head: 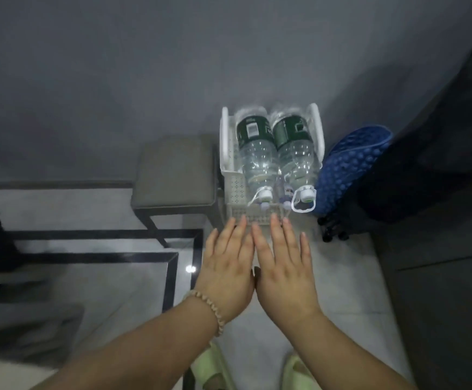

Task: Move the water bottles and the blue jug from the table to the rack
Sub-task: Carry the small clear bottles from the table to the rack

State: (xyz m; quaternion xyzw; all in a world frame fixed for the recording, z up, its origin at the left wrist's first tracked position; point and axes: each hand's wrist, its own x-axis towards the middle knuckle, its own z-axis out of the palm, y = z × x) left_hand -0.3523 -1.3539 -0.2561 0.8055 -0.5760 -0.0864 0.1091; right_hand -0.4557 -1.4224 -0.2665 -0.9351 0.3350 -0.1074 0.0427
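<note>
- Head view, hands: left hand (226,266) and right hand (282,268) side by side at 6 o'clock of the rack, both flat with straight fingers, holding nothing. Fingertips at the rack's front edge; touching or just short, cannot tell.
- Head view, task things: white rack (230,153) on the floor. Left water bottle (257,153) and right water bottle (296,150) lying on top of it, touching each other, caps toward 6 o'clock, bases toward 12.
- Blue jug (350,167) at 3 o'clock of the rack, leaning just beside it, not in it, its far side hidden by a dark shape.
- Handling of the bottles, as a judgement: seemingly full, hence heavy. Thin clear plastic, smooth, yielding under a squeeze, apt to roll. Best taken at the stiff neck or by the white carry loop (293,202), with the other hand under the body.
- Handling of the jug, as a judgement: dimpled skin, so likely a sure grip. No handle in sight, so best taken with both hands round the body.
- Head view, the rest: grey stool (175,175) at 9 o'clock of the rack, glass worktop (102,234) at 8 o'clock, pale green slippers (215,367) at 6 o'clock, bead bracelet (215,311) on the left wrist.
</note>
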